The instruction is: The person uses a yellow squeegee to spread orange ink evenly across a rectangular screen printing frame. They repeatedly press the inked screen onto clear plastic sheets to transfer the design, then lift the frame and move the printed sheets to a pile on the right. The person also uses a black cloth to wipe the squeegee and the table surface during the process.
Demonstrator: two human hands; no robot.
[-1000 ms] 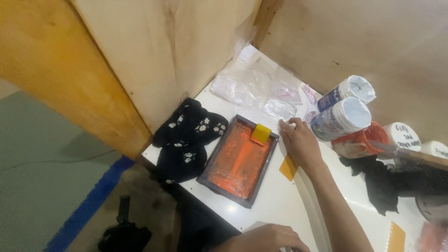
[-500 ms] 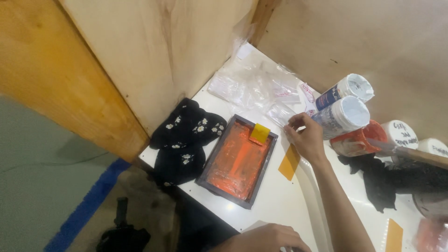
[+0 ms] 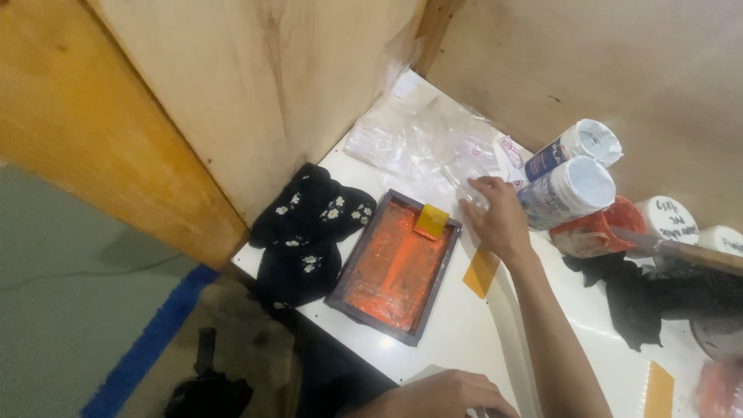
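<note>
My right hand (image 3: 499, 220) reaches across the white table (image 3: 464, 333), and its fingertips pinch the edge of a clear plastic bag (image 3: 433, 143) lying among others at the far corner. Just left of that hand lies a dark-framed printing screen (image 3: 391, 267) smeared with orange ink, with a yellow tape tab (image 3: 431, 220) on its far edge. My left hand (image 3: 441, 395) rests at the near table edge on a pale sheet; its fingers are partly cut off by the frame. A yellow strip (image 3: 480, 271) lies under my right wrist.
Black fabric with small white flowers (image 3: 306, 232) lies left of the screen. Two white-lidded jars (image 3: 569, 190) lie tipped beside an orange-stained tub (image 3: 592, 232). More tubs (image 3: 669, 220), a black rag (image 3: 642, 298) and plywood walls (image 3: 255, 85) surround the table.
My right hand moved left, away from the jars, onto the clear plastic bags. The view drifted slightly; the left hand stayed at the near edge.
</note>
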